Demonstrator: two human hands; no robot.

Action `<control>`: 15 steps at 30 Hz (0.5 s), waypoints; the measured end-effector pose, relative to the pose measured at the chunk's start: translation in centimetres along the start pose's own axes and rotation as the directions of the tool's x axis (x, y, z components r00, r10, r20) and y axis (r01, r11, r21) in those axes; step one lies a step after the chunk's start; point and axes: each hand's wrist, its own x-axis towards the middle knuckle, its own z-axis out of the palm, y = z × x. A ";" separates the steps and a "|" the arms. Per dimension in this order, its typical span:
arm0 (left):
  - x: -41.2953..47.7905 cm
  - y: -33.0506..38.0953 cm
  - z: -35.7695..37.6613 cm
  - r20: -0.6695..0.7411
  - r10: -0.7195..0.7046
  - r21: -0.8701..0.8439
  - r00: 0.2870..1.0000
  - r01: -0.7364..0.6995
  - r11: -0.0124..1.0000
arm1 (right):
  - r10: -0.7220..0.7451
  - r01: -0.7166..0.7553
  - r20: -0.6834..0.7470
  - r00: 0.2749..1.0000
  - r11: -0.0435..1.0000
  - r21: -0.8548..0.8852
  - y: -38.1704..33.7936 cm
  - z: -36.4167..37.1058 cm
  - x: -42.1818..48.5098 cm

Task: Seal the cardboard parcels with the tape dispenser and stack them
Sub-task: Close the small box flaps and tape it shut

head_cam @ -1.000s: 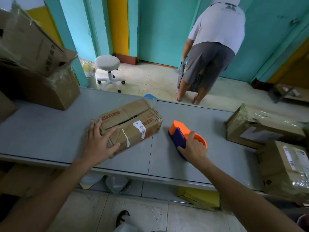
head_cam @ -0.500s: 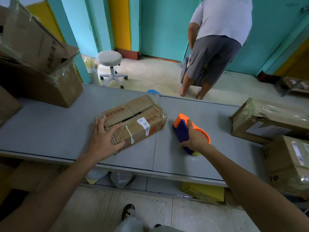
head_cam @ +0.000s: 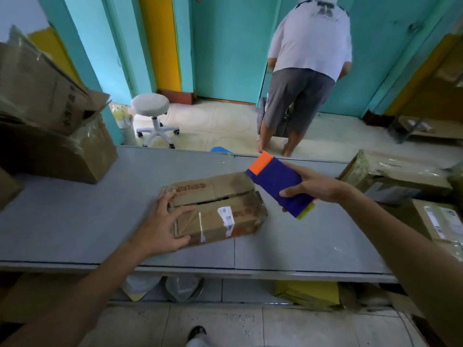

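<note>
A worn cardboard parcel (head_cam: 220,209) with white labels lies on the grey table (head_cam: 75,221); its top flaps show a dark gap along the seam. My left hand (head_cam: 164,221) presses flat on the parcel's left end, fingers spread. My right hand (head_cam: 315,187) grips a blue and orange tape dispenser (head_cam: 278,186), lifted off the table just right of the parcel's far corner, orange end pointing away from me.
Cardboard boxes wrapped in plastic are piled at the left (head_cam: 50,136) and at the right (head_cam: 395,176), with another (head_cam: 441,221) near the right edge. Beyond the table a person in a white shirt (head_cam: 308,71) stands facing away, and a white stool (head_cam: 152,116) is on the floor.
My right hand has lifted the tape dispenser off the table and brought it toward the parcel's right end. The left hand stays on the parcel, which has turned slightly.
</note>
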 end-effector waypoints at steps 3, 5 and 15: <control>1.0 -0.2 -0.5 0.063 0.122 0.110 0.991 -0.128 0.986 | -0.046 0.051 0.032 0.998 0.982 -0.181 -2.6 0.4 -0.5; 1.5 0.2 -1.2 0.046 0.160 0.154 0.986 -0.166 0.974 | -0.070 0.091 0.084 0.994 0.956 -0.280 -3.6 1.2 -0.3; 3.5 3.7 -8.0 0.132 -0.228 -0.895 0.965 0.215 0.392 | -0.036 0.173 0.317 0.948 0.893 -0.415 -8.5 4.9 1.4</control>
